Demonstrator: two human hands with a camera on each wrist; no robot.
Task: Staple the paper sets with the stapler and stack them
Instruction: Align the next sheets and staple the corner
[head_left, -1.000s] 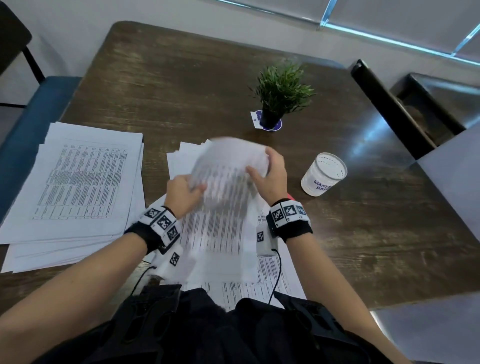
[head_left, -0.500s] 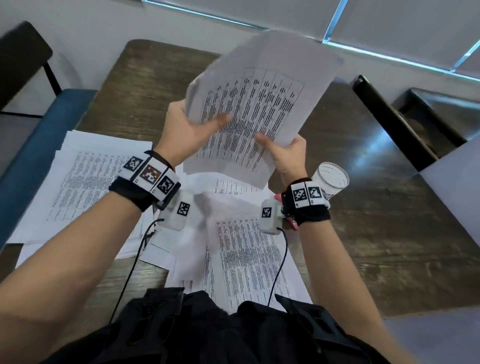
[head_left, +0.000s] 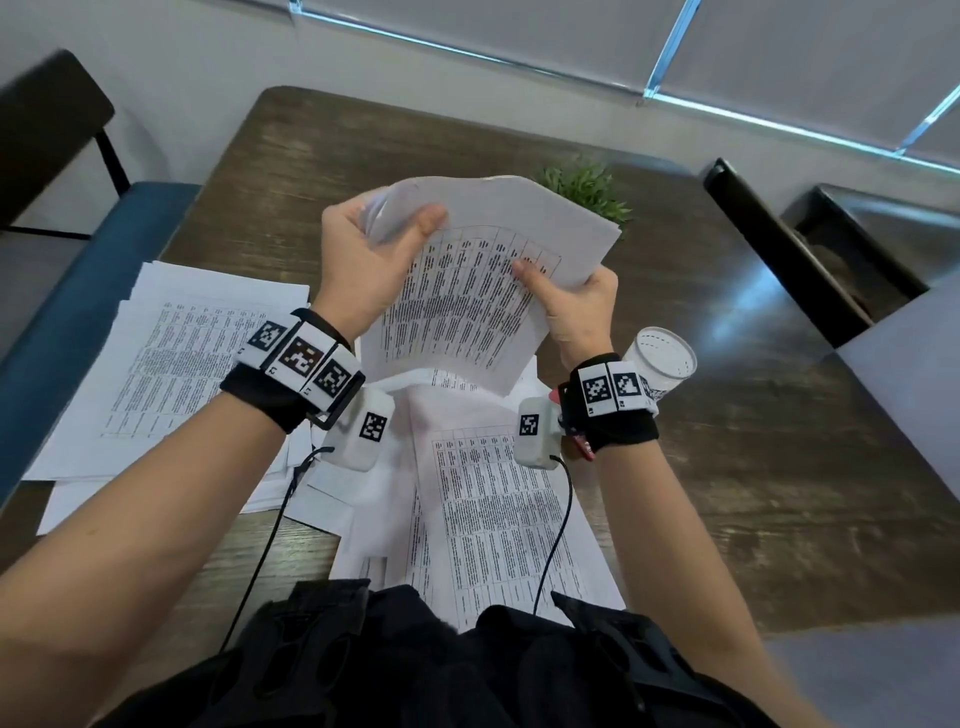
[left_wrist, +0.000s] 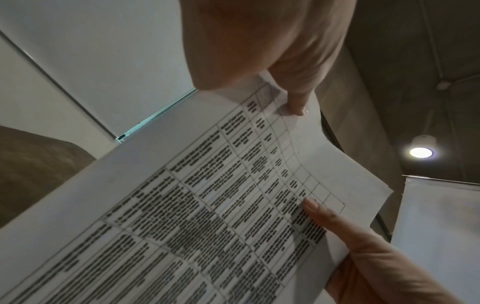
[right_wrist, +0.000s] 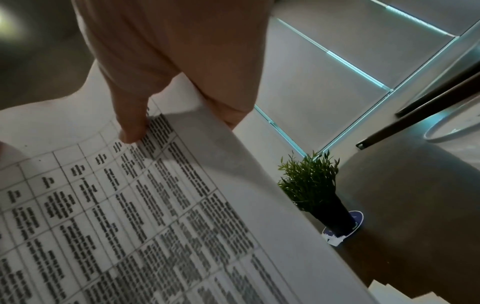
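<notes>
Both hands hold a printed paper set (head_left: 467, 312) in the air above the table (head_left: 311, 171). My left hand (head_left: 395, 218) pinches its top left corner, thumb on the printed side, as the left wrist view shows (left_wrist: 296, 107). My right hand (head_left: 545, 280) grips the right edge, thumb (right_wrist: 130, 131) lying on the table of text. Loose printed sheets (head_left: 493, 509) lie spread on the table beneath the hands. A stack of paper sets (head_left: 171, 364) lies at the left. A small red thing (head_left: 584, 447) peeks out under my right wrist, mostly hidden.
A small potted plant (head_left: 587, 187) stands behind the held paper. A white cup (head_left: 665, 358) sits just right of my right wrist. A blue bench (head_left: 78, 291) runs along the left, and a black chair (head_left: 779, 249) stands at the right.
The paper set rose off the table a second ago. Since half a second ago it has come lower and tilted flatter, and my left hand has shifted to its top left corner.
</notes>
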